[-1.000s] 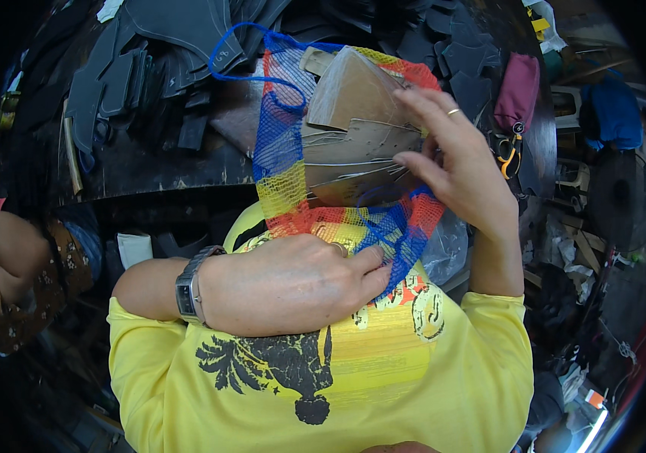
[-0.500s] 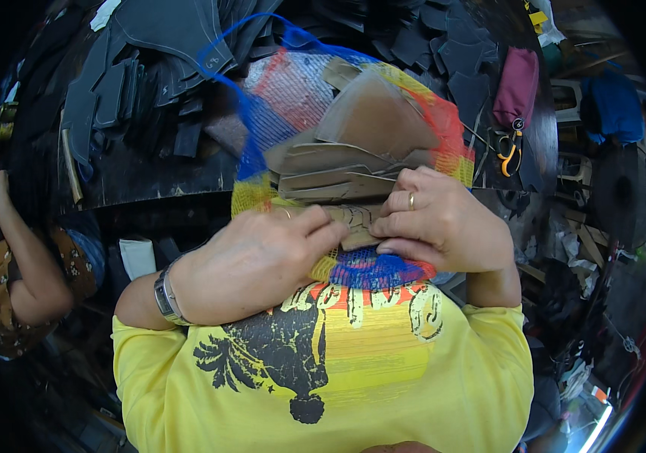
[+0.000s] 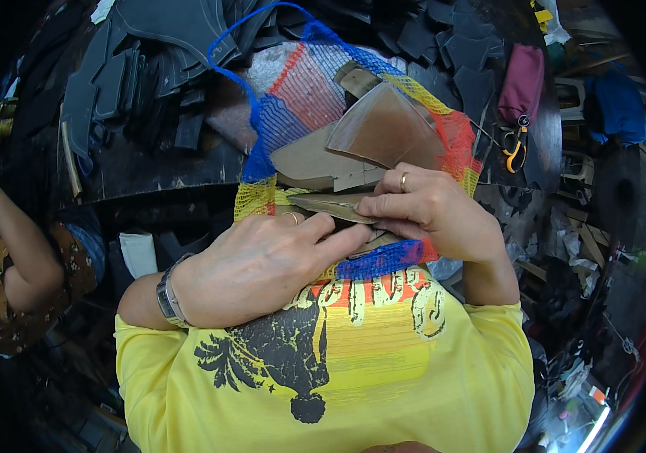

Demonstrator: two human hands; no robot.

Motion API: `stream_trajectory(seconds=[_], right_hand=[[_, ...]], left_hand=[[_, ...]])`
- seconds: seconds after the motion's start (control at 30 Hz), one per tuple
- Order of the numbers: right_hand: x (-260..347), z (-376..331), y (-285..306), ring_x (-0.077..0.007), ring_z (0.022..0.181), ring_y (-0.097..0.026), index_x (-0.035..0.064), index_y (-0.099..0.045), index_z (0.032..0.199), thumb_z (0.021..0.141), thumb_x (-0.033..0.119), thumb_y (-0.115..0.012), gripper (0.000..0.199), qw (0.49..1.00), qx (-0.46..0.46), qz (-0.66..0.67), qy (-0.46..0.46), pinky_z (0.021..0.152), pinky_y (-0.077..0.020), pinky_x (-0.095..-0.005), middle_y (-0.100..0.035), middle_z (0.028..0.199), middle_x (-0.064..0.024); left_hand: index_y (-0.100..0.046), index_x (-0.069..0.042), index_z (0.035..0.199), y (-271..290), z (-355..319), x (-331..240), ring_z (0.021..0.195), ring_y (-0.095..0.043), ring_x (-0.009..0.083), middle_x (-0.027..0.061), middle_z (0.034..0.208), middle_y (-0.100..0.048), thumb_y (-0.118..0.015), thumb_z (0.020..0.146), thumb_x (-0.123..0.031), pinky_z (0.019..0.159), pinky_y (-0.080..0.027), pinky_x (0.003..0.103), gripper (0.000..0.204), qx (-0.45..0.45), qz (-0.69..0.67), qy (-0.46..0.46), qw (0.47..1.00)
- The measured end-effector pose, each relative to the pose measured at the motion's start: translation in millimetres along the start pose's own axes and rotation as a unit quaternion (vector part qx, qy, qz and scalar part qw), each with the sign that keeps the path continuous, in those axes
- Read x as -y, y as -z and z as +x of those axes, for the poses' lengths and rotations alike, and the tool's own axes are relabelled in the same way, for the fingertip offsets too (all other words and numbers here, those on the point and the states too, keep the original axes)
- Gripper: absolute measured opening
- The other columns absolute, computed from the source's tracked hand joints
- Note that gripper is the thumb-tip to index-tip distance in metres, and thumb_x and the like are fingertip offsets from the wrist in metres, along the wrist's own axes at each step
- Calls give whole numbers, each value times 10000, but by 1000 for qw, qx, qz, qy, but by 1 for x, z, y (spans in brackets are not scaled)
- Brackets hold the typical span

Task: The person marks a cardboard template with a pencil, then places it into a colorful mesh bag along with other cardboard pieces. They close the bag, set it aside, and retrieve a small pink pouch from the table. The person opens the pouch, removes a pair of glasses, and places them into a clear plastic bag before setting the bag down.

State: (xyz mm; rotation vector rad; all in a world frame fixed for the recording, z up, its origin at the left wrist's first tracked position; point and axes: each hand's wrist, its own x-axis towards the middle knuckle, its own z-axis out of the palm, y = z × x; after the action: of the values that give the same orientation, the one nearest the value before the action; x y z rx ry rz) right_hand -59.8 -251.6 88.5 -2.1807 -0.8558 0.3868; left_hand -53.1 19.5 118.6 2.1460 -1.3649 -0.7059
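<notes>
A: The stack of brown cut pieces [image 3: 353, 162] sits in the mesh bag [image 3: 293, 98], held against my chest over the dark worktop [image 3: 149, 170].

B: Versus half a second ago?

A: Bag tilted slightly. Left hand [image 3: 263, 264] and right hand [image 3: 432, 211] fingers remain pinched on the lowest piece.

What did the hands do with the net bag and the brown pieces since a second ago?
The right hand came down from the top of the brown pieces to their near edge. The left hand slid up off the yellow shirt, and both hands now pinch the stack's edge together. The mesh bag has dropped back, baring the pieces. The dark cut-outs on the bench stayed put.
</notes>
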Motion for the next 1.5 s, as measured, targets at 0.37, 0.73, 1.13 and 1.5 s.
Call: stream_trajectory(seconds=[0.37,0.73,1.13,1.5], right_hand=[[20,-14,3,-317,967,-666,43,-720,1170,813,90,-800,369,979,-97,-123,-128,790,-536,-390,-688,1018,-128],[16,-14,4,-329,970,-672,-5,-707,1112,837,84,-788,300,996,-51,-53,-56,850,-531,-374,-696,1023,-149],[21,5,-2,-270,1129,-670,35,-626,1346,810,-95,-719,559,984,-165,2,-65,882,-562,-339,-620,1387,-155],[21,46,-9,-340,978,-663,62,-643,1282,805,-69,-718,500,991,-124,-41,-10,825,-542,-358,-605,1133,-170]], left_hand=[[-605,20,1284,-3,-8,-2,901,-693,276,117,956,-611,-600,858,-76,730,-573,382,437,-16,12,18,1000],[-720,0,1066,-6,-7,1,1010,-634,289,131,1021,-597,-627,835,-100,825,-528,388,268,-86,57,-7,995],[-594,54,1048,-18,-3,11,1053,-681,330,209,1229,-599,-591,869,-69,900,-552,393,218,-76,-13,-70,995],[-572,45,1204,-4,-4,17,1134,-657,376,214,1281,-604,-572,915,-114,951,-547,424,330,-3,-66,-26,997]])
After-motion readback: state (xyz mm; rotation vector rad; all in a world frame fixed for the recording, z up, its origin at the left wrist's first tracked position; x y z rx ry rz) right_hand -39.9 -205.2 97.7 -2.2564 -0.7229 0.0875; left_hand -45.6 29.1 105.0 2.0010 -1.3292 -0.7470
